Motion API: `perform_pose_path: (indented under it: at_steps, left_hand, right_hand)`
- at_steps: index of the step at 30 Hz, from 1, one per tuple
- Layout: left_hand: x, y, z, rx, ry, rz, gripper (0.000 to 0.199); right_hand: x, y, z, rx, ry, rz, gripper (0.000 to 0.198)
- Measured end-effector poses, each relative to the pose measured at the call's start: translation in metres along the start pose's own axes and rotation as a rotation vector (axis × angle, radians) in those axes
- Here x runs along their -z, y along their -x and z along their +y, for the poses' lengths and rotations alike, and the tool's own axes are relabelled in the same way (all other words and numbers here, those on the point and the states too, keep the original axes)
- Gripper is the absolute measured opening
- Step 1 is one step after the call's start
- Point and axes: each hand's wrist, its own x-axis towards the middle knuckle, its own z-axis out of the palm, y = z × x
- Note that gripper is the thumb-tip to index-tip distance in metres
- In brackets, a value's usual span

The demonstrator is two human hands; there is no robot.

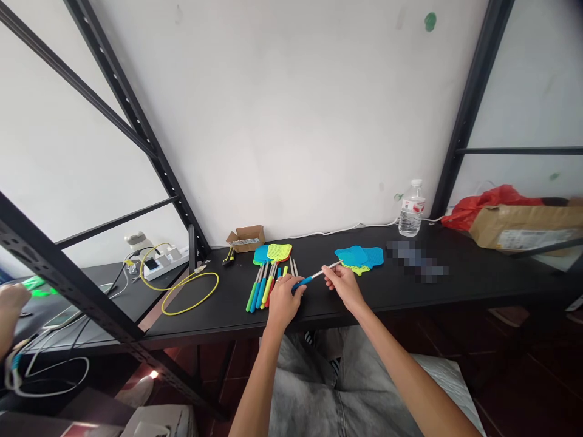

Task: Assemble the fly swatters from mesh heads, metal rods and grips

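Note:
My left hand (283, 298) is wrapped round the blue grip of a fly swatter handle (314, 277), held slantwise above the black table. Its thin silver rod is pinched by the fingers of my right hand (342, 285). The rod's tip points at loose-looking swatter heads (359, 257), blue over yellow-green; whether it touches them I cannot tell. Left of my left hand lies a row of fly swatters (259, 291) with green, blue, yellow and red grips and blue and yellow heads. Several bare silver rods (294, 267) show just behind that hand.
A small open cardboard box (246, 239) stands at the wall, near a yellow-black tool (228, 257). A yellow cable (216, 291) loops leftward to a power strip (168, 262). Rightward are a water bottle (411, 209), a blurred patch and a larger carton (523, 227). Another person's hand (13, 300) shows far left.

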Motion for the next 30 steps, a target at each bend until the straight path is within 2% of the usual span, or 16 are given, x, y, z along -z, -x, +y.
perform_pose_path:
  at_steps: [8, 12, 14, 16, 20, 22, 24, 27, 30]
  left_hand:
    - [-0.008, -0.017, -0.002, -0.088, -0.109, -0.008, 0.02]
    - [-0.015, -0.025, -0.002, -0.145, -0.155, 0.01, 0.023]
    - [-0.017, -0.027, -0.003, -0.146, -0.16, 0.034, 0.025]
    - [-0.017, -0.027, -0.004, -0.141, -0.156, 0.05, 0.026]
    - [-0.017, -0.024, -0.005, -0.128, -0.159, 0.063, 0.03]
    - [-0.017, -0.023, -0.005, -0.119, -0.167, 0.068, 0.031]
    - [-0.018, -0.022, -0.006, -0.111, -0.171, 0.075, 0.031]
    - [-0.019, -0.022, -0.008, -0.115, -0.156, 0.081, 0.03]
    - [-0.019, -0.022, -0.008, -0.115, -0.144, 0.079, 0.029]
  right_hand:
    - [0.0, -0.006, 0.001, -0.034, -0.005, -0.028, 0.041]
    - [0.008, -0.013, 0.0, -0.047, 0.061, -0.149, 0.041]
    - [0.018, -0.019, -0.004, -0.052, 0.157, -0.22, 0.04]
    - [0.033, -0.028, -0.01, -0.024, 0.306, -0.21, 0.037]
    - [0.067, -0.057, -0.027, 0.14, 0.773, 0.008, 0.027]
    - [0.079, -0.072, -0.033, 0.126, 1.05, 0.068, 0.035]
    - [0.088, -0.084, -0.037, 0.052, 1.251, 0.038, 0.055]
    - [0.095, -0.094, -0.035, -0.065, 1.367, -0.09, 0.08]
    - [0.098, -0.099, -0.03, -0.088, 1.436, -0.169, 0.091]
